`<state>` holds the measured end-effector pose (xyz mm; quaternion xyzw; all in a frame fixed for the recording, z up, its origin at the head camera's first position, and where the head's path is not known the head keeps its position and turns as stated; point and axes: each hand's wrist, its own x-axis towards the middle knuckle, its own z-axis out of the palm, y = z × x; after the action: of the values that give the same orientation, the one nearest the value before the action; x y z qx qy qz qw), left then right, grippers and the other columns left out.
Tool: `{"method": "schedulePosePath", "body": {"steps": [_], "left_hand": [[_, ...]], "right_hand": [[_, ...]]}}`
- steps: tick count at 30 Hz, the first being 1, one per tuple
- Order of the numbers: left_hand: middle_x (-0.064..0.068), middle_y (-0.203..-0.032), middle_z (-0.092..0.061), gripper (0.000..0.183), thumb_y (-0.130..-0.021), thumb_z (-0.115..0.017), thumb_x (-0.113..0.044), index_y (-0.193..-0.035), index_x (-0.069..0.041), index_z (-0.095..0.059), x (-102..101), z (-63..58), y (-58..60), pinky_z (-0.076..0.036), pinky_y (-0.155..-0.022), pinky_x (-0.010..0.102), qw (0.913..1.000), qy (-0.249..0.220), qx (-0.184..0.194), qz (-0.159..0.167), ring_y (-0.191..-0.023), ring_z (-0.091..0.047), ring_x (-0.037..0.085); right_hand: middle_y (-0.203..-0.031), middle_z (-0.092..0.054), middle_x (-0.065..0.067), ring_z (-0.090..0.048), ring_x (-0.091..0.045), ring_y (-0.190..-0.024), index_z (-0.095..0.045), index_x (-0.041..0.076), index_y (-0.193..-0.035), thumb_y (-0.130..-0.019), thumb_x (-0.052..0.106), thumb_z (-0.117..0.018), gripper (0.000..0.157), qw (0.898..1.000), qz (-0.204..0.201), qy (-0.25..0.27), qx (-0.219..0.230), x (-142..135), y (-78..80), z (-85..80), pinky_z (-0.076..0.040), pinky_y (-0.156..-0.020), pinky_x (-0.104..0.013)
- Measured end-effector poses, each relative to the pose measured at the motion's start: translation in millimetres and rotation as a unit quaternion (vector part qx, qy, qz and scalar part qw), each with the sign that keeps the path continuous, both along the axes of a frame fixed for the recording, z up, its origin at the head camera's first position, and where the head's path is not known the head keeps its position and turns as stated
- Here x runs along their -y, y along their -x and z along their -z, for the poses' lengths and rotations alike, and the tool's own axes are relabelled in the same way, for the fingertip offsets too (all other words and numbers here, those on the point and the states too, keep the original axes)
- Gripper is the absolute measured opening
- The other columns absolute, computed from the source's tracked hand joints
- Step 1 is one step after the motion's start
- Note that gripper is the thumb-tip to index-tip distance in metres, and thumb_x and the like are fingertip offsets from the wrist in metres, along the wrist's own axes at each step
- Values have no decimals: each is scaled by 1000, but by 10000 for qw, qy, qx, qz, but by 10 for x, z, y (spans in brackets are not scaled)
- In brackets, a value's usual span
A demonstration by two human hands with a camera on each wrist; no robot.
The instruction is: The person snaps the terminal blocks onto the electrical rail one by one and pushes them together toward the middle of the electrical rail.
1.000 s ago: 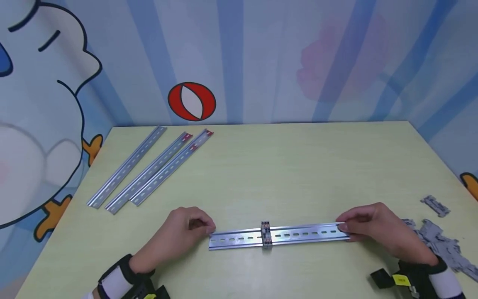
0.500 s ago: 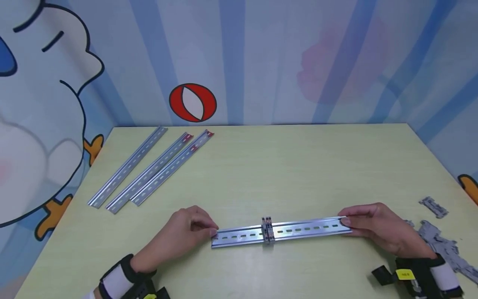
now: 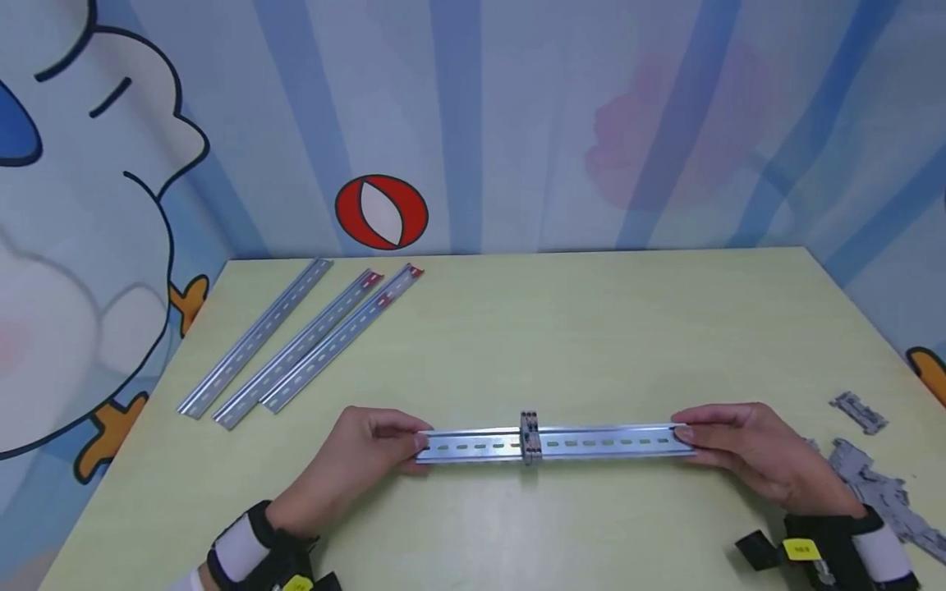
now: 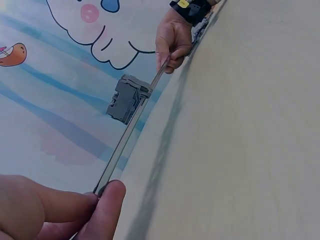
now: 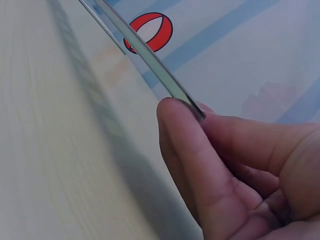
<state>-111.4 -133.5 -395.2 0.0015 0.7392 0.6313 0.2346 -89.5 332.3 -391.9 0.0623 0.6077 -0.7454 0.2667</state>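
Observation:
A slotted metal DIN rail (image 3: 613,442) is held level above the table, its shadow falling on the wood in both wrist views. Grey terminal blocks (image 3: 530,438) sit clipped across it, left of its middle; the left wrist view shows the grey side of these blocks (image 4: 126,98). My left hand (image 3: 380,443) pinches the rail's left end between thumb and fingers. At the other end, my right hand (image 3: 746,447) grips the rail the same way, fingers (image 5: 187,150) on one face and thumb on the other.
Three more slotted rails (image 3: 254,338) lie slanted at the table's back left, two with red marks. A pile of grey terminal blocks (image 3: 879,484) lies beyond my right wrist, with a single block (image 3: 859,412) behind it. A printed wall borders the table (image 3: 591,328).
The rail has come up off the table, first its right end and then its left. My left hand now holds its end more fully. The terminal blocks stay on it.

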Motion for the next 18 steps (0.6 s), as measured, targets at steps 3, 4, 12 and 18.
{"method": "schedulePosePath", "body": {"steps": [3, 4, 12, 18], "left_hand": [[19, -119, -69, 21, -89, -70, -5, -109, -3, -75, -22, -43, 85, -61, -80, 34, 9998, -128, 101, -152, -90, -75, 22], [19, -120, -68, 22, -88, -71, -5, -110, -2, -75, -33, -57, 121, -61, -81, 34, 9996, -173, 108, -173, -91, -75, 22], [14, -122, -68, 35, -89, -71, -10, -123, -5, -69, -230, -181, 482, -58, -89, 34, 9990, -258, -276, 227, -99, -72, 22], [6, -122, -71, 46, -85, -77, -24, -129, -14, -66, -507, -117, 798, -56, -90, 32, 9969, -91, -633, 453, -105, -65, 23]], "right_hand": [[-104, -74, -2, -73, -18, -98, -74, 8, -111, -92, -1, -64, 23, 9994, 176, -294, -54, -11, -11, -71, -57, -88, -33], [-104, -74, -2, -73, -18, -98, -73, 7, -112, -91, 0, -66, 23, 9988, 257, -397, -106, -13, -9, -92, -57, -88, -33], [-100, -75, 10, -73, -9, -95, -61, 0, -130, -87, 19, -75, 49, 9832, 718, -1626, -415, -112, 94, -247, -58, -86, -32], [-100, -70, 22, -72, -4, -99, -43, -3, -145, -86, 34, -75, 77, 9660, 637, -2434, -596, -337, 274, -311, -58, -87, -28]]}}
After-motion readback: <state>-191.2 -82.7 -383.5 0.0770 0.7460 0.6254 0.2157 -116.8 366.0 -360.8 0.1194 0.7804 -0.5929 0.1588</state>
